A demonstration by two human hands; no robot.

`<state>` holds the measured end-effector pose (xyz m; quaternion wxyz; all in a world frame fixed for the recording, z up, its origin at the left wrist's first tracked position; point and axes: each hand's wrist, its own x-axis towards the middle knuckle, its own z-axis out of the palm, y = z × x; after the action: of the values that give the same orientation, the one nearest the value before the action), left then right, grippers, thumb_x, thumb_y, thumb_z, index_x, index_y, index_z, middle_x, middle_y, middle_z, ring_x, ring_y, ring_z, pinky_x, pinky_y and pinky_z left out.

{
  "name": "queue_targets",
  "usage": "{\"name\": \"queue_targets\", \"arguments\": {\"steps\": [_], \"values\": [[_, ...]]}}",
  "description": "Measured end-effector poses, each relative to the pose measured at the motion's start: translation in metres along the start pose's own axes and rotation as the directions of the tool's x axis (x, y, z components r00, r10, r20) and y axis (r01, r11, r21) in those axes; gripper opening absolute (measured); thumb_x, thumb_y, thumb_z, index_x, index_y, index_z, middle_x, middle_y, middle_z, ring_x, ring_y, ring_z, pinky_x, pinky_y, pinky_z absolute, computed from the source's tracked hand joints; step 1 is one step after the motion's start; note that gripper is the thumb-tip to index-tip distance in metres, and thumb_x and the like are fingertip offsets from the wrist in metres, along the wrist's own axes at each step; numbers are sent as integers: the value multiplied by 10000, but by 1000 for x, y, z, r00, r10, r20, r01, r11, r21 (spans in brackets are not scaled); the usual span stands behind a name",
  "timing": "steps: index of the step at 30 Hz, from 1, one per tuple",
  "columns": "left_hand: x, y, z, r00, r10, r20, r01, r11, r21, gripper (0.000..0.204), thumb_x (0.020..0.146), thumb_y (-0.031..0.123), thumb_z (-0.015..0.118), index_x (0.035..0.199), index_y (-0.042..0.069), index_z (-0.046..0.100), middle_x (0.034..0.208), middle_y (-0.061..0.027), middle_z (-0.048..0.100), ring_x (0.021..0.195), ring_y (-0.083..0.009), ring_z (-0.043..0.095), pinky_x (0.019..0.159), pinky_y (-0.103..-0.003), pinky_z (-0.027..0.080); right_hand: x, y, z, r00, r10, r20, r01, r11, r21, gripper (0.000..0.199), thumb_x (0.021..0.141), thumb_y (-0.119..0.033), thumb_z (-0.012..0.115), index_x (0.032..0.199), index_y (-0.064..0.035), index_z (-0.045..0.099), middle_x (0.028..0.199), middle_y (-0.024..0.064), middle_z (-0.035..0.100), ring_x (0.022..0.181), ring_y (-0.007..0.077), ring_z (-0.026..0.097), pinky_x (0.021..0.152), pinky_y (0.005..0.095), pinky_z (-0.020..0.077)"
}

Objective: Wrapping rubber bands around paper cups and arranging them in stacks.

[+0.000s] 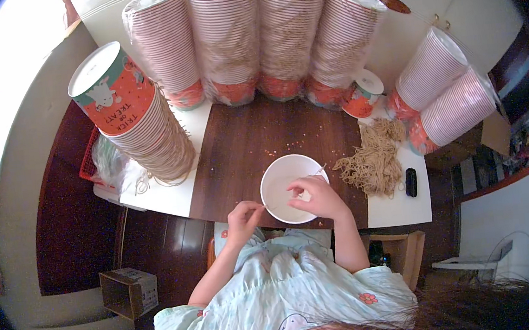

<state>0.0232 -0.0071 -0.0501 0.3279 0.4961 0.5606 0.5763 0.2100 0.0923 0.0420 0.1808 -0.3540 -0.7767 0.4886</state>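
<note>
A white paper bucket (pixel 275 173) stands at the table's near edge with its open mouth toward me. My left hand (pixel 245 223) is at its left rim, thumb and forefinger pinched together; a thin strand may be between them, too fine to be sure. Over the bucket's right side reaches my right hand (pixel 320 199), its fingers curled inside the opening, and what they hold, if anything, is hidden. To the right of the bucket lies a loose pile of tan cords (pixel 375 157).
Wrapped stacks of paper buckets (pixel 227 41) line the back; more wrapped stacks (pixel 456 108) stand right. At left leans a stack with cord handles (pixel 151 141). A single bucket (pixel 361 95) and a small black object (pixel 411 182) are at right. Crumbs dot the brown tabletop (pixel 230 143).
</note>
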Motion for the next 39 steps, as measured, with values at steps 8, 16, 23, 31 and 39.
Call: {"name": "queue_targets", "arguments": {"steps": [8, 16, 23, 31, 39], "values": [[2, 8, -1, 998, 68, 10, -69, 990, 120, 79, 714, 10, 616, 788, 18, 591, 778, -72, 585, 674, -150, 564, 581, -242, 454, 9, 5, 50, 948, -316, -44, 260, 844, -469, 244, 689, -298, 636, 854, -120, 609, 988, 39, 541, 967, 211, 472, 862, 374, 316], [5, 16, -1, 980, 199, 27, -199, 941, 273, 89, 666, 38, 626, 735, 63, 575, 732, -59, 570, 692, -231, 532, 618, -321, 409, 15, 6, 59, 919, -387, -72, 302, 811, -502, 79, 712, -166, 586, 734, -97, 554, 815, 19, 541, 868, 200, 486, 787, 351, 320], [8, 20, -3, 945, 314, 86, -321, 851, 417, 104, 643, 52, 634, 707, 66, 553, 713, -57, 557, 700, -246, 522, 621, -348, 377, 15, -6, 59, 922, -384, -44, 311, 805, -504, 85, 715, -153, 575, 723, -95, 514, 783, 32, 522, 857, 217, 479, 781, 358, 320], [-1, 1, 0, 986, 164, 31, -165, 936, 312, 104, 655, 32, 615, 751, 47, 576, 721, -73, 572, 700, -253, 544, 643, -345, 418, 13, -16, 58, 921, -373, -117, 298, 863, -408, 78, 728, -152, 562, 741, -84, 525, 792, 49, 537, 827, 242, 489, 739, 365, 347], [-3, 10, -4, 980, -192, 53, 195, 978, -73, 98, 788, 62, 553, 848, -15, 558, 762, -54, 612, 710, -80, 577, 576, -212, 460, 19, 1, 50, 957, -274, -90, 246, 939, -240, 88, 738, -162, 565, 739, -75, 557, 723, 72, 586, 727, 268, 541, 670, 381, 403]]}}
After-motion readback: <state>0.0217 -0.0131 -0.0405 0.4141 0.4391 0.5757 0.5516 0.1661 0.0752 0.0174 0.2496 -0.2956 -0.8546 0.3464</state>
